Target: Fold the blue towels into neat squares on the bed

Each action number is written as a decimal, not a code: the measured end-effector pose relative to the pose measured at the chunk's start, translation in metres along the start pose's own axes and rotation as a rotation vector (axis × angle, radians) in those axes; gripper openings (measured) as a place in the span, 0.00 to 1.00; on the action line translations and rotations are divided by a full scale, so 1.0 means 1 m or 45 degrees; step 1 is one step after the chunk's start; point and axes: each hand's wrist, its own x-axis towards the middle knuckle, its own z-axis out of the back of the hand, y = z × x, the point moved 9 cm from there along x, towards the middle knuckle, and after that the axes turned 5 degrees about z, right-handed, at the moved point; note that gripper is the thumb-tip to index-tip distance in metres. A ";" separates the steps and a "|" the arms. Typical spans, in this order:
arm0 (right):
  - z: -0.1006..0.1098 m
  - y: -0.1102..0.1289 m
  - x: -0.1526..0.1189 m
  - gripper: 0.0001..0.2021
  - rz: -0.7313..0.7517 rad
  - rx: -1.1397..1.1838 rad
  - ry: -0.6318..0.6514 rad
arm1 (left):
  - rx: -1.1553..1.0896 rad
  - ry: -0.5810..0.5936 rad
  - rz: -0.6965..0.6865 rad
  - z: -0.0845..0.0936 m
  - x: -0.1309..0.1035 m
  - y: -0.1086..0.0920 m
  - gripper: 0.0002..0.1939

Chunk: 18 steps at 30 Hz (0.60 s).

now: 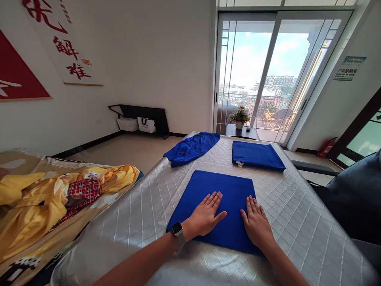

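A flat blue square of folded cloth [228,184] lies on the silver quilted table cover [143,222] in front of me. My left hand [206,214] rests palm down on it, left of its middle, fingers stretched out and a watch on the wrist. Near the cloth's right edge my right hand [256,222] also lies flat, fingers extended. Beyond it to the right is another blue folded cloth [257,155] with a small white tag. A crumpled blue cloth [193,148] sits at the far left of the table.
On the left, yellow clothing and a red plaid piece [85,188] lie on a patterned cover. Dark seating [357,186] stands along the right side. Behind the table are a small dark table with a potted plant [239,116] and sliding glass doors [268,75].
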 end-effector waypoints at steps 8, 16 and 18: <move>-0.003 -0.003 -0.001 0.34 -0.015 0.021 0.037 | 0.133 -0.187 0.310 0.017 -0.057 0.103 0.38; -0.011 -0.007 0.002 0.35 -0.006 0.014 -0.005 | 0.098 -0.233 0.318 0.021 -0.060 0.100 0.38; -0.012 -0.008 0.002 0.35 0.001 0.007 -0.012 | 0.083 -0.219 0.329 0.021 -0.061 0.101 0.39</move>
